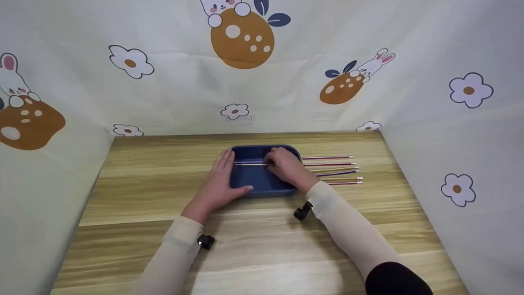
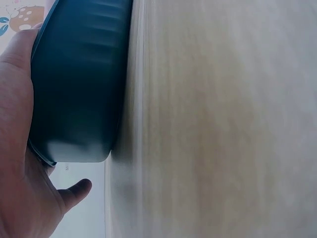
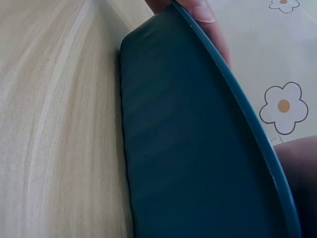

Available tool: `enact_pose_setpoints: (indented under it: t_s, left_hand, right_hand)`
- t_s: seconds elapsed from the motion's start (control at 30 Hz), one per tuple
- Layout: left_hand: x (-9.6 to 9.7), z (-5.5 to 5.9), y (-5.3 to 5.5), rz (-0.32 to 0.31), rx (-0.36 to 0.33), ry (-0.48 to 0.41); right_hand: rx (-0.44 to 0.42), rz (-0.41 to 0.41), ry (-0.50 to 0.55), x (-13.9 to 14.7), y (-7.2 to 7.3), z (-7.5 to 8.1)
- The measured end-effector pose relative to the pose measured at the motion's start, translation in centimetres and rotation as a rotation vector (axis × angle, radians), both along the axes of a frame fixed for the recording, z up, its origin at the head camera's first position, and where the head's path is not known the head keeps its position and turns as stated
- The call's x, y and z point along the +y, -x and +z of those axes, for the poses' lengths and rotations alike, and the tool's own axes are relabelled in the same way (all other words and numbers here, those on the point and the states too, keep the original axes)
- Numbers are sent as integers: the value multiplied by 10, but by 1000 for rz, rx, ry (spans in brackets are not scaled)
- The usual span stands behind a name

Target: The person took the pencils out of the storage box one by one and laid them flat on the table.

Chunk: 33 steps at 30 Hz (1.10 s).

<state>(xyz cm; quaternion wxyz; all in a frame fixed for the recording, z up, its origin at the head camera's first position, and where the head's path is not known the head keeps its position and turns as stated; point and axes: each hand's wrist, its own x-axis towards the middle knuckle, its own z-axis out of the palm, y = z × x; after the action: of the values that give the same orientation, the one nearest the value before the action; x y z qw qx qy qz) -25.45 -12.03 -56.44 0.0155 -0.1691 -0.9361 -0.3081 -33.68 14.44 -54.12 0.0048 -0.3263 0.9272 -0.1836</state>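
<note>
A dark blue rectangular tray (image 1: 262, 190) sits on the table. My left hand (image 1: 219, 182) rests against its left side with fingers straight and the thumb along the front rim; the left wrist view shows this hand (image 2: 20, 134) beside the tray's front wall (image 2: 79, 89). Over the tray's right half, my right hand (image 1: 286, 166) has curled fingers pinching the right end of a pencil (image 1: 251, 164). A blue pencil (image 1: 249, 162) seems to lie close alongside it; the fingers hide their right ends. In the right wrist view, the tray wall (image 3: 183, 129) covers most of the right hand.
Several pencils with white eraser ends, such as a red pencil (image 1: 329, 157), lie roughly parallel on the wooden table (image 1: 262, 237) right of the tray. Some are partly hidden by the tray and right hand. Patterned cloth (image 1: 176, 90) encloses the table's back and sides.
</note>
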Motion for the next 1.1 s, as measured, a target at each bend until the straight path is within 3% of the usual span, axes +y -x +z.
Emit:
enact_pose_setpoints:
  t_s: [0.3, 0.7, 1.1]
  left_hand:
    - [1, 1, -1, 7, -7, -12]
    - [2, 3, -3, 18, -25, -12]
    - [2, 2, -2, 18, -34, -7]
  right_hand:
    - [-11, 0, -3, 0, -1, -2]
    - [-100, -24, 71, -1, 1, -3]
    - [-90, -41, 88, -1, 3, -6]
